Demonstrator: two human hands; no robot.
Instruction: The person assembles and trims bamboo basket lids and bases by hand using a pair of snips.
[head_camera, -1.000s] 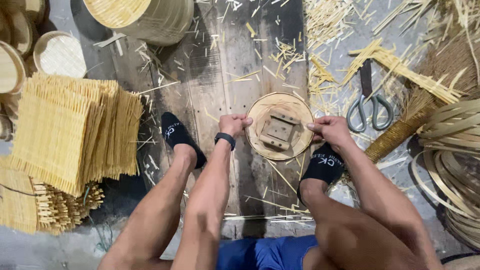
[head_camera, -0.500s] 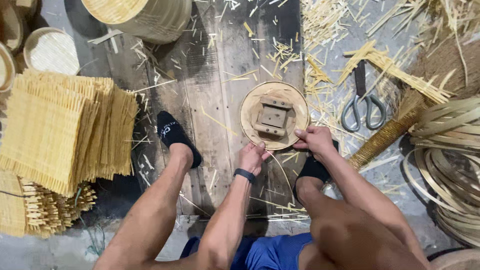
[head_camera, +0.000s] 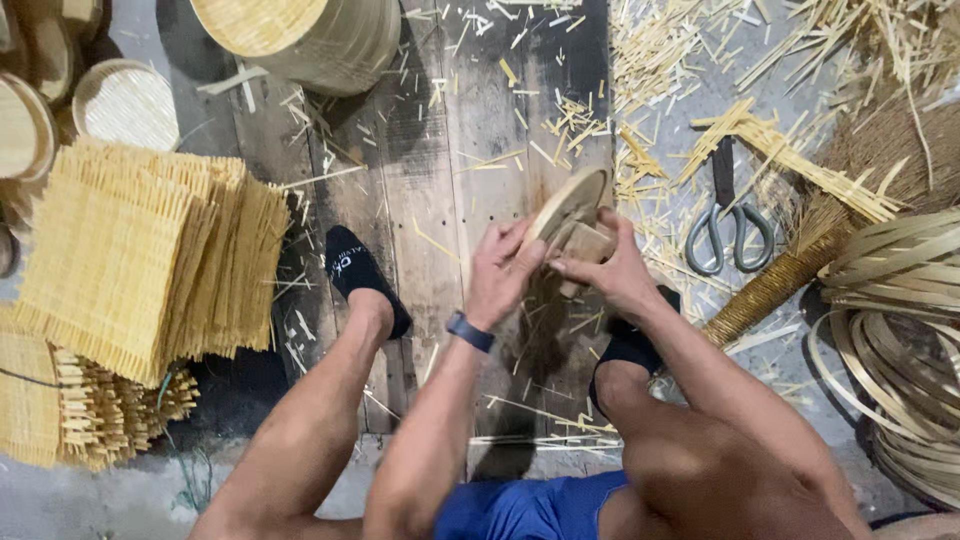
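Open plank (head_camera: 450, 150) ahead; woven mat stack (head_camera: 140, 260) left, scissors (head_camera: 728, 225) right.

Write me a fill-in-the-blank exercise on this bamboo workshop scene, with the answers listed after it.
1. The left hand and right hand together hold a round ____ disc, tilted up off the plank floor.
2. The scissors lie to the ____ of the hands.
3. The person's left wrist wears a dark ____.
4. The stack of woven mats lies on the person's ____ side.

Missing words: wooden; right; watch; left
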